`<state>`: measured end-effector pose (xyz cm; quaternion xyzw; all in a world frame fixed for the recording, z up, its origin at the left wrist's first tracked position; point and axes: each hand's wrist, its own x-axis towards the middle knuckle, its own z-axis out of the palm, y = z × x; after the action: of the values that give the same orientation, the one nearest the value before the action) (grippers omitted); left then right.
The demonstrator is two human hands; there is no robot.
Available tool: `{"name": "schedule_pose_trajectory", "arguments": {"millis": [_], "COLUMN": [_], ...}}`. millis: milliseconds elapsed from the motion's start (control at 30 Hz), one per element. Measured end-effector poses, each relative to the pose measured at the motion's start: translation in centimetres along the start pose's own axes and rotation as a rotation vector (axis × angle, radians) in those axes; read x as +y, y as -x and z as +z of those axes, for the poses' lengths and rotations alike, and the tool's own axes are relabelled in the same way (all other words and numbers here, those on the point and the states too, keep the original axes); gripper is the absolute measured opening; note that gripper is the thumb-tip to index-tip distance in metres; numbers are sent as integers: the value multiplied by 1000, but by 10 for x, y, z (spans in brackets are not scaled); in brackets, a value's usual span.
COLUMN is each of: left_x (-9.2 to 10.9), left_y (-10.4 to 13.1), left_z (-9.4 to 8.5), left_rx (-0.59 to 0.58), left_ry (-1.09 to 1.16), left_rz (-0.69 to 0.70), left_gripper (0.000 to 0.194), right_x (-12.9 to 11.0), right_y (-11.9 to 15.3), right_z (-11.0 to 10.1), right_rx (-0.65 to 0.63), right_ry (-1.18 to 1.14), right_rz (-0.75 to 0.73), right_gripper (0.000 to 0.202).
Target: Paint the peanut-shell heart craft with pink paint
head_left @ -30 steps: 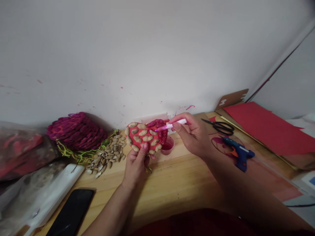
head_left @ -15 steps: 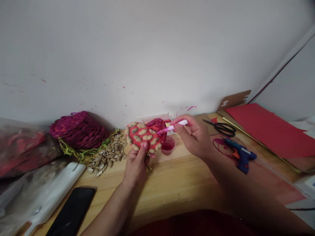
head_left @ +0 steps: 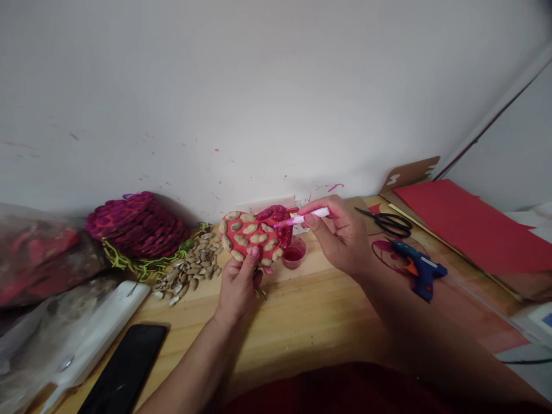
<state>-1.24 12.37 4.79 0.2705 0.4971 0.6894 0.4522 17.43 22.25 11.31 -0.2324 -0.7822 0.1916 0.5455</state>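
My left hand point(head_left: 240, 282) grips the lower edge of a red heart-shaped piece point(head_left: 245, 250), thumb in front. Peanut shells are stuck all over it; those at its upper right are coated in wet magenta paint, the others are bare tan. My right hand point(head_left: 340, 236) pinches a white brush point(head_left: 317, 213) with a pink-stained end. The brush tip touches the piece near the border of the painted shells. Just behind and below the piece's right side stands a small clear cup point(head_left: 295, 253) of magenta paint on the wooden table point(head_left: 302, 322).
At left are stacked magenta pieces point(head_left: 138, 227) with green strings, loose peanut shells point(head_left: 190, 270), plastic bags point(head_left: 38, 253), a white power strip point(head_left: 103, 328) and a black phone point(head_left: 125, 368). At right lie scissors point(head_left: 394, 223), a blue glue gun point(head_left: 425, 270) and red sheets point(head_left: 474, 224).
The brush tip has moved slightly up and left across the heart-shaped piece. My right hand has shifted a little with it. My left hand keeps its hold.
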Motion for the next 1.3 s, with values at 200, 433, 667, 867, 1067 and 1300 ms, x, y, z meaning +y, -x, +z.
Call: {"name": "schedule_pose_trajectory", "arguments": {"millis": [200,433,667,867,1067,1300], "left_x": [1,1,3,-1,-2,3], "left_y": [1,2,2,3,5,5], "left_z": [2,2,6,-1,-5,0], "left_rx": [17,22,49,12,12,-26], "left_ry": [22,32,31,-49,-86,-147], "left_rz": [-2,-10,-15,26,118,214], "left_gripper": [53,56,58,52,44,47], "right_x": [-3,-2,-4,-9,-13,-13], "right_y": [0,1,1,4,8,11], "right_z": [0,2,2,6,12,15], "right_rx": [-23,-22,-12,-84,-112,-131], "right_ry": [52,49,35,24,146,198], "right_rz": [-27,-38,-58,-110,-253,-321], "right_gripper": [8,7,6,9,11,13]}}
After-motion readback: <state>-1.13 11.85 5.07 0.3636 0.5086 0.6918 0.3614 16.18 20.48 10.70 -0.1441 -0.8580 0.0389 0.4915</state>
